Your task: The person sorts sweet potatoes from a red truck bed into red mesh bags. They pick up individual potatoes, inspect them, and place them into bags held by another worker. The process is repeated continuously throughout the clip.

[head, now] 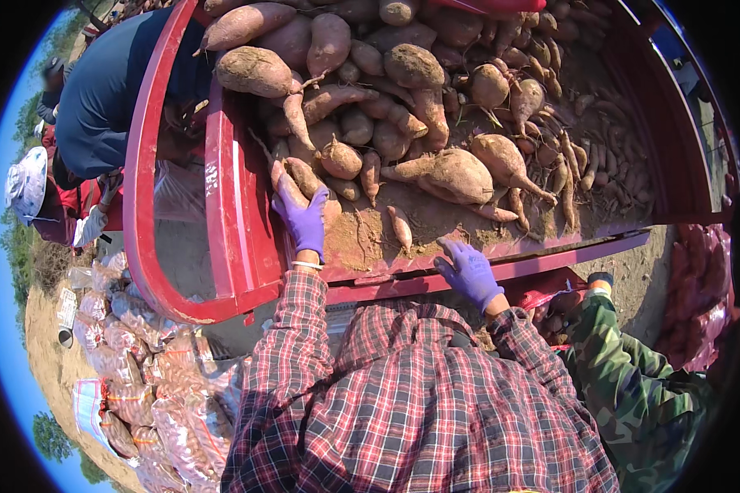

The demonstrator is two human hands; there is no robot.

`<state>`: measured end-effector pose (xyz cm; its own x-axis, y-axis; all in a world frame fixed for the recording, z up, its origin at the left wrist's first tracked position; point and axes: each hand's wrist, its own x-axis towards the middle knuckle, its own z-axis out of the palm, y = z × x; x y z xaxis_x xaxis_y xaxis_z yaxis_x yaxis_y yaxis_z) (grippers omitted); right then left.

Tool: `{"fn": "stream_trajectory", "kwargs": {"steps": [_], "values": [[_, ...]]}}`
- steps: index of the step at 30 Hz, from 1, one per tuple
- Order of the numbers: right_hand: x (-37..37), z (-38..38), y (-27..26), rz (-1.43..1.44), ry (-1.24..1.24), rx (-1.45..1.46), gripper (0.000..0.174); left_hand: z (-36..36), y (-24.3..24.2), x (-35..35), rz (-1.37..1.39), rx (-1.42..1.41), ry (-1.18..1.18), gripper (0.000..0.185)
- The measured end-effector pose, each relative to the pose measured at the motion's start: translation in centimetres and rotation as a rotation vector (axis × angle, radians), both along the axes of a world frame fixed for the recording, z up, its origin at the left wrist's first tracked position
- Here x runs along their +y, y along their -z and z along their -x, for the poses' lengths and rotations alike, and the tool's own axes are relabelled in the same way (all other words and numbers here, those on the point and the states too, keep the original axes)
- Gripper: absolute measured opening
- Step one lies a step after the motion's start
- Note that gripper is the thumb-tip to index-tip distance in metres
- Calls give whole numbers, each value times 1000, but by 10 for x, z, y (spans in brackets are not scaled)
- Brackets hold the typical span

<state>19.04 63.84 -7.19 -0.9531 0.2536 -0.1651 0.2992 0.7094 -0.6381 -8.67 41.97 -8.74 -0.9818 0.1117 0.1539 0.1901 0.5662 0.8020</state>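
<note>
My left hand [304, 220], in a purple glove, grips a long sweet potato [288, 187] at the left wall of a red truck bed [237, 209]. Another slender sweet potato [305, 177] lies just beside its fingers. My right hand [468, 271], also gloved in purple, is over the bed's front edge with nothing in it and the fingers slightly apart. Between my hands, a small sweet potato [400, 228] lies on the soil-covered bed floor [370, 237]. Beyond it is a heap of larger sweet potatoes, including a fat one [456, 175] with a tapered end.
A red frame rail [137, 160] curves up at the left. Filled clear bags [160, 382] lie on the ground there. People [98, 98] bend beside the truck. At right, a camouflage sleeve [629, 370] reaches beside a red mesh bag [546, 302]; thin roots [616, 135] litter the bed.
</note>
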Motion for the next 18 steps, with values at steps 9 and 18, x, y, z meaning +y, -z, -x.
{"fn": "stream_trajectory", "kwargs": {"steps": [9, 18], "values": [[-61, 200, 12, 1199, 261, -71, 72, -33, -29, -8, -789, -618, 115, 71], [-68, 182, 27, 1228, -11, -102, 62, -91, -22, -16, -808, -884, 12, 63]]}}
